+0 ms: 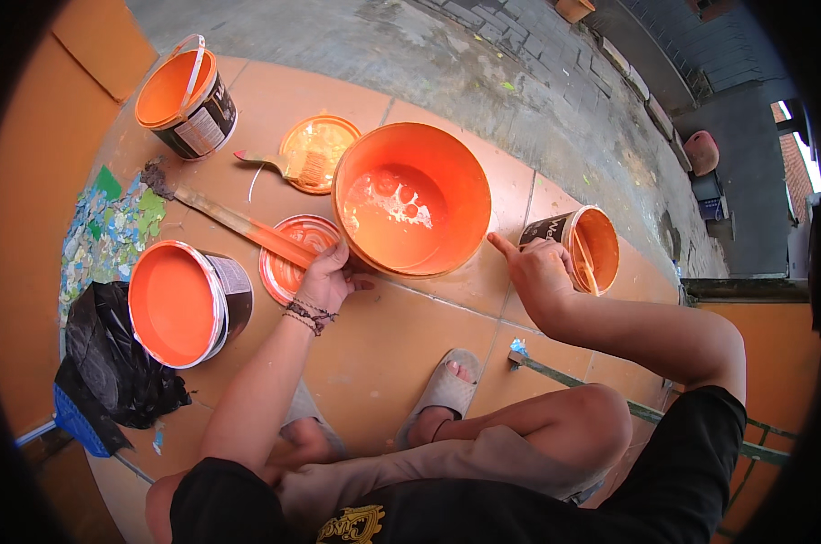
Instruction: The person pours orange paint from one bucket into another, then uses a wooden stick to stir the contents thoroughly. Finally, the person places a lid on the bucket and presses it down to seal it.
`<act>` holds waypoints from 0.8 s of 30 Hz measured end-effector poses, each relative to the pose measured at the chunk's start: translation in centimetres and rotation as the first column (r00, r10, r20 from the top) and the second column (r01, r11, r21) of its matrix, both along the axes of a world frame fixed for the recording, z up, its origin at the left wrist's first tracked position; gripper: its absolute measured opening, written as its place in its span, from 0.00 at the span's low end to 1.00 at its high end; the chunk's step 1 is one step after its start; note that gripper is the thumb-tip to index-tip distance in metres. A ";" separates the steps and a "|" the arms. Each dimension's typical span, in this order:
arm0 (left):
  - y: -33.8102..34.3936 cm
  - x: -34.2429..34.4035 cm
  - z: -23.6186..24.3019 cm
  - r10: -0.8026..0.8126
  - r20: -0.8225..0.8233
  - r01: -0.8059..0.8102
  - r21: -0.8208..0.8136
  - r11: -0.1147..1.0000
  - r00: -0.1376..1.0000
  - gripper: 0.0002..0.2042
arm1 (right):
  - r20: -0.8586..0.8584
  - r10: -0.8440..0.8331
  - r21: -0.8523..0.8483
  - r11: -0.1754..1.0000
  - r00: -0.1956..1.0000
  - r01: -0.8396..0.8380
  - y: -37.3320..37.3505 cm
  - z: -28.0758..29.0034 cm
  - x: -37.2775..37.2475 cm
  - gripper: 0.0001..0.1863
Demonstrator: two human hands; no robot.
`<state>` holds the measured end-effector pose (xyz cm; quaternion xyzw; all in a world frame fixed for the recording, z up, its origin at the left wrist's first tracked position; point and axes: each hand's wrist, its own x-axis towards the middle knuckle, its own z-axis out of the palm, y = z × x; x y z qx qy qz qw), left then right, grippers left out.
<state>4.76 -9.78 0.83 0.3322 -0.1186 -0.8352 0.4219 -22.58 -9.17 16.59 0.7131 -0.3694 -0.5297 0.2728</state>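
Note:
My left hand [333,279] grips the lower left edge of a large bucket of orange paint [412,199]. An orange-smeared wooden stick [238,224] crosses a lid [300,231], its end reaching that hand. My right hand [537,267] has its index finger extended beside the large bucket's right side, other fingers curled, holding nothing visible. Just beyond it a smaller dark-labelled bucket [601,234] leans with a pale stick inside. A brush [306,168] rests on another orange lid [324,136].
An orange-filled bucket [170,304] stands left; another [202,127] stands back left. Paint flakes [98,227], a black bag [111,363] and a blue dustpan [80,417] lie along the left wall. A green metal bar [574,385] is right, beside my legs; grey paving [410,54] lies beyond the tiles.

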 end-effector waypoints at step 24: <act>2.2 -3.6 -3.6 -0.269 0.483 0.107 0.336 0.936 0.833 0.16 | 0.571 -0.640 0.453 0.768 0.514 0.453 2.6 0.4 0.1 0.47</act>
